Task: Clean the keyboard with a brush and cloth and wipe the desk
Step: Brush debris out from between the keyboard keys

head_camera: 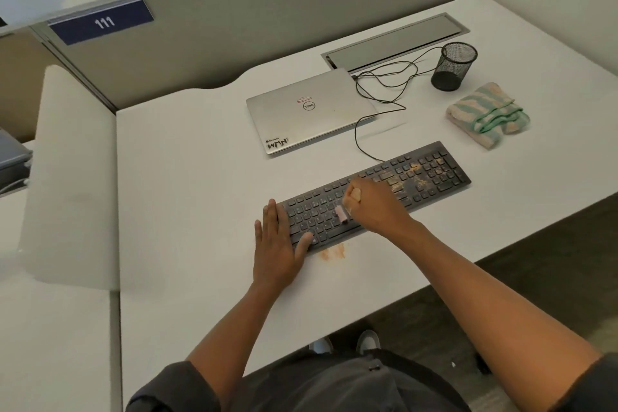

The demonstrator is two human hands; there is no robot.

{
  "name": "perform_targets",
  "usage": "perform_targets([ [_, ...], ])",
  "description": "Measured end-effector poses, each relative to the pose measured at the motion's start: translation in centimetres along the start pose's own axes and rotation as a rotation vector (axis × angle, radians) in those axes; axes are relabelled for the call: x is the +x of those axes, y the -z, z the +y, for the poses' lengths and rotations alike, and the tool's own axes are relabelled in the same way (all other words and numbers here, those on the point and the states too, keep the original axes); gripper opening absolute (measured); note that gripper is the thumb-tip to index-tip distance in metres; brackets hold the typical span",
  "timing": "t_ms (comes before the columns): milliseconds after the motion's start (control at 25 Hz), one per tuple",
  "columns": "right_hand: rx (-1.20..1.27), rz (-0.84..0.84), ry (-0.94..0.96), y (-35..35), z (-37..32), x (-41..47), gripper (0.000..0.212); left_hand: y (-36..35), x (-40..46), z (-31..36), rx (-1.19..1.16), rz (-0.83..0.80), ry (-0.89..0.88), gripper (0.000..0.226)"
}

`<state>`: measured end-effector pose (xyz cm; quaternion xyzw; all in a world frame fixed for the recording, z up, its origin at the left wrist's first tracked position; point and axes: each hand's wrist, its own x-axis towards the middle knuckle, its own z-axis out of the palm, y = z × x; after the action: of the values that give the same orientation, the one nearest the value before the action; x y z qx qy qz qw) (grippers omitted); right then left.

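Office cubicle: grey partition [267,27], number plate "111" [102,23], white desk [200,194], closed laptop [309,110].

Brush [342,213] over dusty keyboard [431,174]

1. Left hand [276,244]: flat, palm down, fingers straight and spread, thumb angled right.
2. Right hand [371,202]: fist, fingers curled tight, thumb on top.
3. Both forearms bare, extended forward; right reaches further.

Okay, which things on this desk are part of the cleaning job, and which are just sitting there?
Job: keyboard, brush in right hand, left hand steadying, cloth, desk.
Lying about: laptop, mesh cup, cable.
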<state>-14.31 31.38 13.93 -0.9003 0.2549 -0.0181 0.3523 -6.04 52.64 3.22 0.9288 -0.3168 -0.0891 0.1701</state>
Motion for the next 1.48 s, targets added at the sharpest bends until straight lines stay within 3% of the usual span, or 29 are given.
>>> perform_targets([
  [200,-0.143,0.113,-0.037,0.9,0.1,0.2,0.015,-0.3,3.4,2.8,-0.018,-0.016,-0.046,0.083],
  [400,0.08,0.035,-0.073,-0.2,-0.6,-0.1,0.012,-0.9,5.2,3.4,0.01,-0.015,0.011,0.066],
  [600,-0.075,0.102,-0.074,-0.3,-1.1,0.5,0.014,-1.6,5.5,3.3,0.021,0.031,-0.004,0.062],
  [720,-0.04,0.112,-0.068,0.0,-1.5,1.7,0.014,-2.0,5.4,3.0,0.034,0.071,-0.018,0.068],
  [840,-0.035,0.079,-0.061,0.0,-1.7,2.7,0.015,-2.2,5.5,3.0,0.028,0.075,-0.012,0.069],
  [1040,-0.246,-0.054,-0.053,1.0,-2.7,4.2,0.027,-2.0,5.4,3.1,0.019,0.051,0.007,0.065],
  [1200,-0.086,-0.179,0.015,1.7,-4.3,4.9,0.016,-2.0,5.4,3.1,0.019,0.083,-0.001,0.072],
  [1320,-0.207,-0.326,0.069,2.6,-4.3,5.6,0.01,-2.1,5.3,3.1,0.037,0.088,-0.003,0.076],
  [1480,-0.243,-0.35,0.108,3.7,-4.4,6.7,0.019,-2.0,5.3,3.2,0.067,0.081,0.02,0.075],
])
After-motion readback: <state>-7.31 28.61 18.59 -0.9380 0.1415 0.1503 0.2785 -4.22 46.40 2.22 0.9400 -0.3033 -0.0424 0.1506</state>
